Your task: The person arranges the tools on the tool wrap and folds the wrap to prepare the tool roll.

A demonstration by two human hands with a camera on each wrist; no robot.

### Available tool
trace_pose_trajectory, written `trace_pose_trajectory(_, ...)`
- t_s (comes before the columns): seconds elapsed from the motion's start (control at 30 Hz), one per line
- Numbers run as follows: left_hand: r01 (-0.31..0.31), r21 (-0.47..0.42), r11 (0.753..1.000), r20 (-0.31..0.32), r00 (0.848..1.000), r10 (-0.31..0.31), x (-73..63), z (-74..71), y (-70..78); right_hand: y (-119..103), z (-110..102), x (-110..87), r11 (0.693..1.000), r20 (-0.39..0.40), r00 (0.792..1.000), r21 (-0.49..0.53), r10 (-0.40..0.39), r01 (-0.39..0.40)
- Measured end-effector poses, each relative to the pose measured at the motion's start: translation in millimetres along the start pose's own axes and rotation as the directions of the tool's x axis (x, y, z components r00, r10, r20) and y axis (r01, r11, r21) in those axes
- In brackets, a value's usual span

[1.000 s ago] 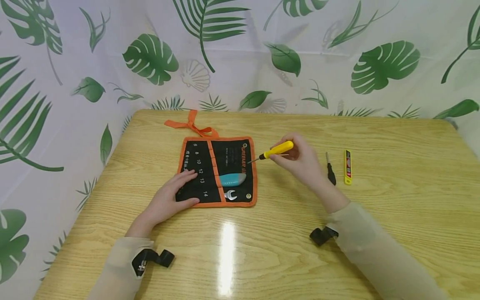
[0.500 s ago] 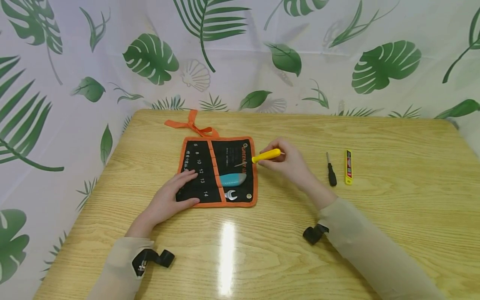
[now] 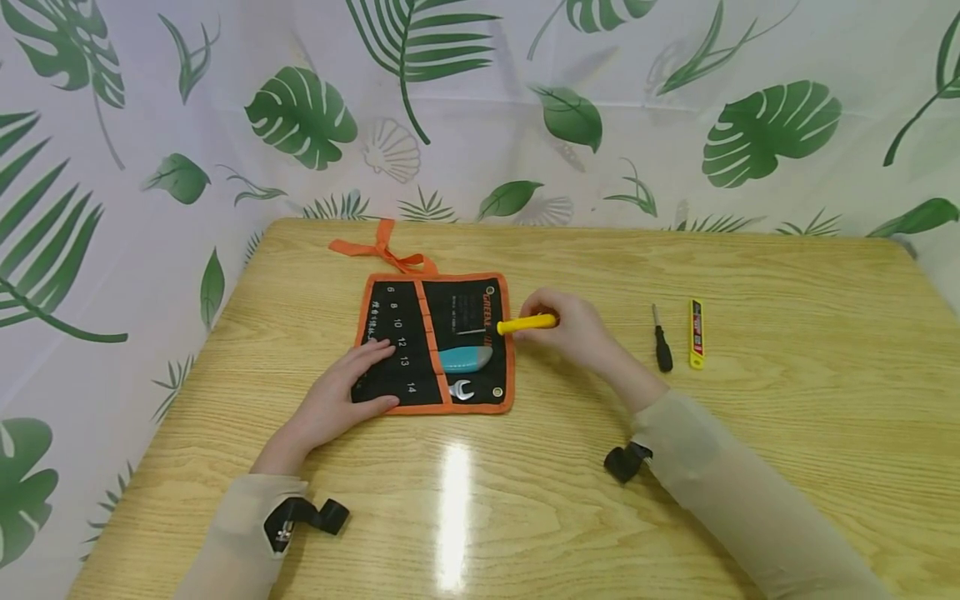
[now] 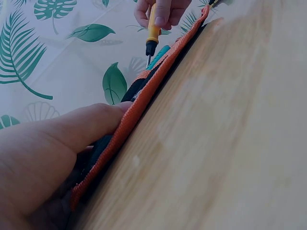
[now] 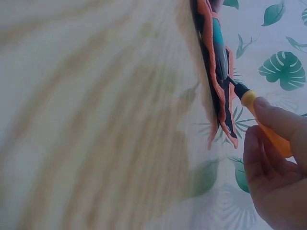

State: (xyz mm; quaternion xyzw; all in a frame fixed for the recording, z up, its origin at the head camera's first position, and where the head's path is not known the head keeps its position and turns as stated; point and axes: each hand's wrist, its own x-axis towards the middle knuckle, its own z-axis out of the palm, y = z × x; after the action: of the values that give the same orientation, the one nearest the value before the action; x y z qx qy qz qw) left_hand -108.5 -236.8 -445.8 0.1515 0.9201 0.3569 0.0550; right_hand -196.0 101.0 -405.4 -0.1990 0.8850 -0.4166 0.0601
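Note:
A black tool pouch [image 3: 423, 383] with orange edging and numbered pockets lies unrolled on the table. My left hand [image 3: 330, 404] rests on its left side, fingers stretched out; the left wrist view has the thumb against the orange edge [image 4: 129, 120]. Between thumb and fingers, my right hand [image 3: 573, 333] pinches a yellow-handled screwdriver [image 3: 528, 323] at the pouch's right side. Its shaft points left over the black fabric, above the middle pockets; in the right wrist view the black collar [image 5: 241, 89] sits close to the pouch. A teal-and-grey handle [image 3: 463, 359] and a wrench end [image 3: 462, 390] protrude from lower pockets.
To the right lie a black-handled screwdriver [image 3: 663, 348] and a yellow utility knife [image 3: 697, 335]. The orange tie [image 3: 382, 250] trails off the pouch's back edge. A leaf-patterned cloth [image 3: 465, 100] hangs behind the wooden table [image 3: 555, 500].
My right hand has carried the yellow screwdriver leftward, its shaft now over the pouch and its handle more level in the head view. My left hand has stayed put.

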Motion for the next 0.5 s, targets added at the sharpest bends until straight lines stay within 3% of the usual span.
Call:
trace_pose_trajectory(0.23,-0.007,0.0,1.0,-0.003,1.0,0.007,0.6,-0.1,0.1,0.7,-1.4,2.0,0.995,0.07,0.998,-0.095,0.004,0.003)
trace_pose_trajectory(0.5,0.007,0.004,1.0,0.0,1.0,-0.007,1.0,0.6,0.0,-2.3,-0.7,1.2,0.991,0.136,0.99,-0.126,-0.029,0.046)
